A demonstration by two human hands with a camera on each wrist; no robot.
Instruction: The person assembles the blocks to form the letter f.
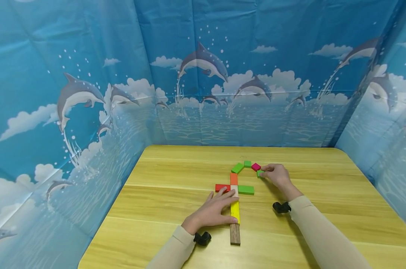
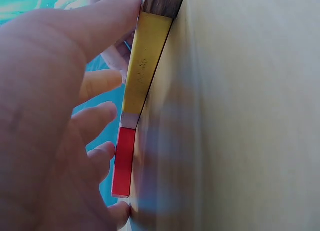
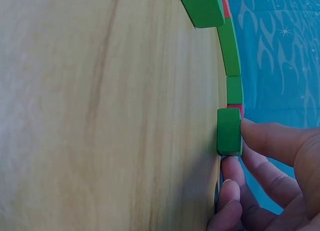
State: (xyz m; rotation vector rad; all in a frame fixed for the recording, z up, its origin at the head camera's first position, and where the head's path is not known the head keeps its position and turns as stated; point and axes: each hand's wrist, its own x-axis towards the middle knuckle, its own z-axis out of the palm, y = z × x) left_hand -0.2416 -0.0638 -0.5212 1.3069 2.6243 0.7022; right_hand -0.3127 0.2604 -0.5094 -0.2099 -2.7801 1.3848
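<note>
Flat wooden blocks lie end to end on the table as a straight stem, a crossbar and a curved top. My left hand (image 1: 214, 210) spreads over the stem, its thumb at the lower end of the yellow block (image 1: 234, 213) and its fingertips around the white block (image 1: 234, 188) and the red block (image 1: 221, 188). At the curve's right end, my right hand (image 1: 277, 175) pinches a small green block (image 3: 229, 132) between thumb and fingers. That block sits close against a pink block (image 1: 256, 167).
A dark brown block (image 1: 235, 235) ends the stem nearest me. A long green block (image 1: 246, 190) forms the right crossbar, with an orange block (image 1: 234, 179) above the centre. Farther up are two more green blocks (image 1: 237, 168). A dolphin-print curtain (image 1: 243, 123) surrounds the table (image 1: 169, 175).
</note>
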